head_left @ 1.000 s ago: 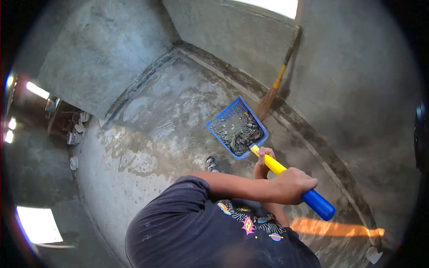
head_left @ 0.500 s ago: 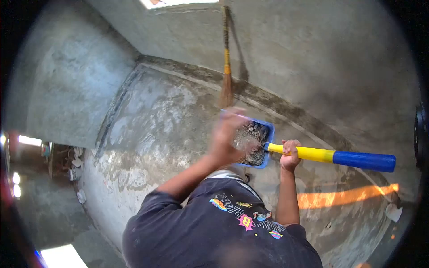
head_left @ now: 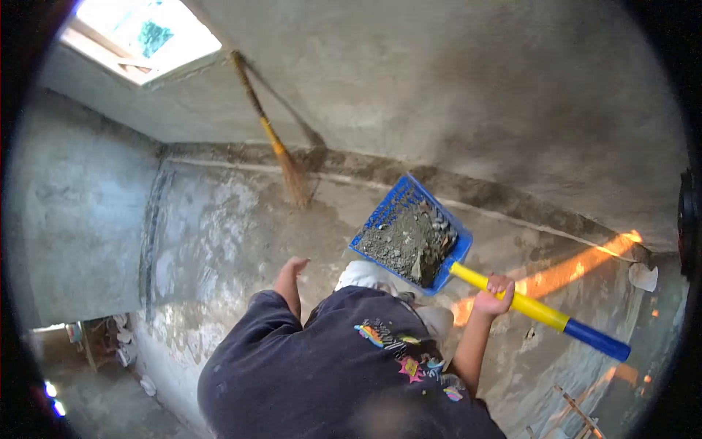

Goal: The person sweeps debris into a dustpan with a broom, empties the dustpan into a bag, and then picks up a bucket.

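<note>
My right hand (head_left: 495, 294) is wrapped round the yellow part of the handle of a blue dustpan (head_left: 461, 241). The handle has a blue end at the lower right. Grey rubble and dust (head_left: 411, 238) fill much of the pan, which is in front of my body. Away from the pan, to its left, is my left hand (head_left: 295, 266), small in view beyond the dark sleeve; it touches nothing that I can see, and its fingers are too unclear to read.
A broom (head_left: 274, 139) leans against the grey wall (head_left: 512, 88), its bristles on the stained concrete floor (head_left: 219, 212). A window opening (head_left: 153, 36) is at the upper left. Wooden pieces (head_left: 578, 413) lie at the lower right.
My left hand has left the dustpan and moved left. The dustpan is tilted differently and shows more of its rubble, still held by my right hand. The view has turned, shifting the broom left.
</note>
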Available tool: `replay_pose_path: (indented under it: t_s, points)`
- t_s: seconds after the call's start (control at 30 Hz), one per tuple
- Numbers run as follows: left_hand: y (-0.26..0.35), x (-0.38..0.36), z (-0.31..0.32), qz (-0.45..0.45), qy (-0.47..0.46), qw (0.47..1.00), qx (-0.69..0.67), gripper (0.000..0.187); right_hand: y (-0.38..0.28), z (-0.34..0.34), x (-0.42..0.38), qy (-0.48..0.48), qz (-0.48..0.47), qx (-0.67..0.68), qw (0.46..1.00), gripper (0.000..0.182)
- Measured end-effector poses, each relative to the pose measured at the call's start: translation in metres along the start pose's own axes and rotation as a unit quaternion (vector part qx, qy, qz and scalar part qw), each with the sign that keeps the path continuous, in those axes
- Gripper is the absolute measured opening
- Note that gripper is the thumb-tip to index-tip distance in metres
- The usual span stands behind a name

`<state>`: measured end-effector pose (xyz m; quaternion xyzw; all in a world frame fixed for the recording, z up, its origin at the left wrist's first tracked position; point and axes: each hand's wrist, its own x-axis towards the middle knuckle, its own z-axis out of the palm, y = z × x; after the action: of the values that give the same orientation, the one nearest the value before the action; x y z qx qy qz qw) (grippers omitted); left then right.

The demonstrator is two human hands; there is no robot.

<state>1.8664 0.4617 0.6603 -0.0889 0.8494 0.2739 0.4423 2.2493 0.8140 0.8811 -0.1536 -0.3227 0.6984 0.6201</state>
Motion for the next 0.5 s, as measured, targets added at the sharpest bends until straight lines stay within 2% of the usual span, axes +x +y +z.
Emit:
replay_pose_path:
  t_s: [0.07, 0.1, 0.17, 0.23, 0.33, 0.4, 0.43, 0.5]
  points:
    - [0.037, 0.072, 0.050, 0.159, 0.009, 0.976, 0.147, 0.052, -0.023, -0.027, 0.013, 0.024, -0.039, 0.006, 0.999, 0.032]
    - [0.070, 0.054, 0.061, 0.172, 0.015, 0.974, 0.149, 0.052, -0.034, -0.045, 0.015, 0.022, -0.051, 0.015, 0.998, 0.032]
    - [0.149, -0.005, 0.092, 0.349, 0.045, 0.925, 0.144, 0.049, -0.056, -0.081, 0.031, 0.065, -0.084, 0.032, 0.994, 0.033]
    - [0.220, -0.011, 0.111, 0.371, 0.051, 0.919, 0.121, 0.046, -0.066, -0.106, 0.067, 0.070, -0.110, 0.035, 0.991, 0.033]
    - [0.274, -0.043, 0.162, 0.405, 0.069, 0.909, 0.067, 0.039, -0.120, -0.145, 0.092, 0.098, -0.151, 0.026, 0.983, 0.033]
    - [0.292, -0.065, 0.192, 0.393, 0.089, 0.910, 0.095, 0.038, -0.158, -0.177, 0.116, 0.135, -0.167, 0.035, 0.976, 0.032]
    - [0.291, -0.050, 0.217, 0.377, 0.103, 0.915, 0.098, 0.039, -0.182, -0.187, 0.126, 0.161, -0.166, 0.033, 0.972, 0.031]
    - [0.279, 0.013, 0.262, 0.433, 0.030, 0.895, 0.105, 0.036, -0.214, -0.224, 0.157, 0.172, -0.181, 0.015, 0.968, 0.032]
